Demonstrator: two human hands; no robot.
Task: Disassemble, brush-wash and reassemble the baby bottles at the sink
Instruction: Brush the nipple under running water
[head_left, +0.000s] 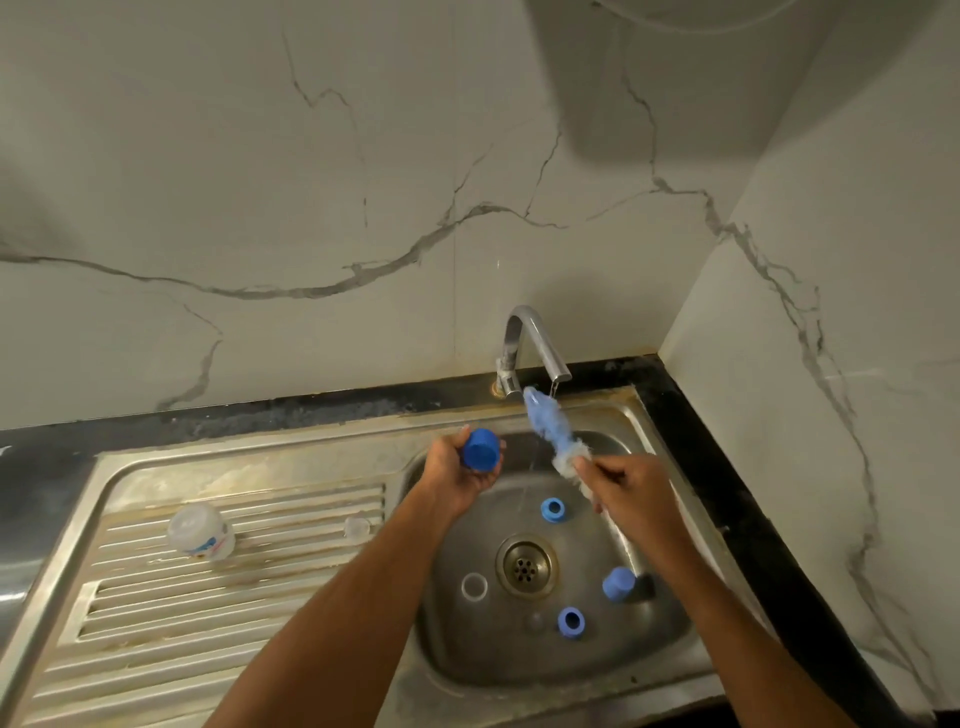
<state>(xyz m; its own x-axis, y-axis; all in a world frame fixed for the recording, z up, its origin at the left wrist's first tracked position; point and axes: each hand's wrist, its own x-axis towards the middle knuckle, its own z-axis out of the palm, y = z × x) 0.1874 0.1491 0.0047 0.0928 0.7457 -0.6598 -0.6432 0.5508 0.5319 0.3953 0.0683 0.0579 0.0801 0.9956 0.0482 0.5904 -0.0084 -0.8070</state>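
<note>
So the left hand grips a blue cap over the sink, fingers curled round it. Right hand is wrapped round the bottle brush, whose bristles poke up under the faucet. Below the hands, two blue rings, another blue cap and a white ring lie by the drain. Left of the left hand, a clear bottle sits on the drainboard.

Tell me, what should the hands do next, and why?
Probably bring the brush down into the blue cap. The right hand holds the brush with its bristles up at the running tap, so it looks wet, and the left hand holds the cap close beside it, not yet scrubbed.
</note>
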